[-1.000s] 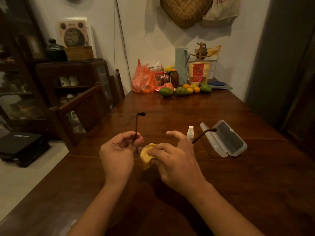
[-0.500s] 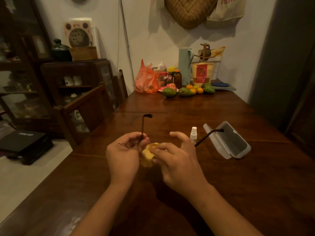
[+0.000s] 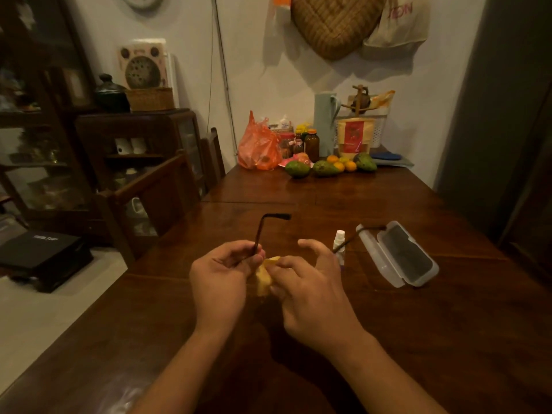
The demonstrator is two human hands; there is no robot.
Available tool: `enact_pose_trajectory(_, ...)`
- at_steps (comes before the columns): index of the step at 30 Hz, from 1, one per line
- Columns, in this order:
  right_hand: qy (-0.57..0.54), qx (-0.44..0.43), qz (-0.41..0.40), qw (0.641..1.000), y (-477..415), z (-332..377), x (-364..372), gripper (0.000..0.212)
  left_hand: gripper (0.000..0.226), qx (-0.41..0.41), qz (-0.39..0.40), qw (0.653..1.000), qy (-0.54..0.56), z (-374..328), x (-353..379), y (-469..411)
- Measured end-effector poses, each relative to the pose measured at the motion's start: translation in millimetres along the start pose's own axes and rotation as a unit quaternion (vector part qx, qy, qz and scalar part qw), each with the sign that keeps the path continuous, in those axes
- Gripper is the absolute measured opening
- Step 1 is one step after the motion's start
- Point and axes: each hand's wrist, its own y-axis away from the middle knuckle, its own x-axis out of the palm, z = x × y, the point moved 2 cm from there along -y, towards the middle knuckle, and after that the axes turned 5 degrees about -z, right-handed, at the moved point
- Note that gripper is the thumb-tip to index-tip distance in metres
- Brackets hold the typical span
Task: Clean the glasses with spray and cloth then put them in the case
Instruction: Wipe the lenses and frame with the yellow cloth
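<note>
Dark-framed glasses (image 3: 259, 234) are held above the wooden table (image 3: 418, 339), both temples pointing away from me. My left hand (image 3: 219, 279) grips the frame at its left end. My right hand (image 3: 310, 288) pinches a yellow cloth (image 3: 265, 277) against a lens; the lenses are hidden behind my fingers and the cloth. A small white spray bottle (image 3: 339, 242) stands just behind my right hand. The grey glasses case (image 3: 398, 253) lies open to the right of it.
At the table's far end sit an orange plastic bag (image 3: 259, 146), jars, a teal jug (image 3: 325, 122) and green and orange fruit (image 3: 327, 167). A wooden chair (image 3: 155, 192) and a dark cabinet stand at the left.
The hands keep their hold while the cloth shifts slightly on the lens. My head has moved a little, so the scene sits slightly further right in view.
</note>
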Motion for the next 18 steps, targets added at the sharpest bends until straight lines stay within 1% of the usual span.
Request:
enact_pose_trajectory(2,-0.016,0.0,0.017,1.0,1,0,3,0.043,0.032,0.004,0.003,1.0,-0.002,0,-1,1)
enact_pose_trajectory(3,-0.023,0.001,0.011,1.0,1,-1,3,0.043,0.032,0.002,0.001,1.0,0.001,1,-1,0)
enact_pose_trajectory(7,-0.01,-0.015,-0.056,0.998,0,-8,-1,0.026,0.035,0.0,-0.022,0.999,0.022,2,0,-4)
enact_pose_trajectory(9,0.02,-0.025,-0.076,0.997,0,-9,-3,0.018,0.037,0.007,-0.023,0.999,0.025,3,1,-5)
enact_pose_trajectory(11,0.052,-0.022,-0.083,0.995,0,-8,-3,0.016,0.041,0.005,-0.019,0.999,0.036,3,1,-5)
enact_pose_trajectory(13,0.07,-0.009,-0.077,0.995,-2,-6,-1,0.02,0.041,0.009,-0.017,0.999,0.042,4,1,-5)
enact_pose_trajectory(15,0.071,0.011,-0.056,0.996,-2,-3,3,0.027,0.04,0.017,-0.009,0.999,0.038,6,1,-4)
enact_pose_trajectory(18,0.026,0.032,-0.03,0.999,0,-3,7,0.039,0.042,0.009,-0.004,0.999,0.038,9,2,-3)
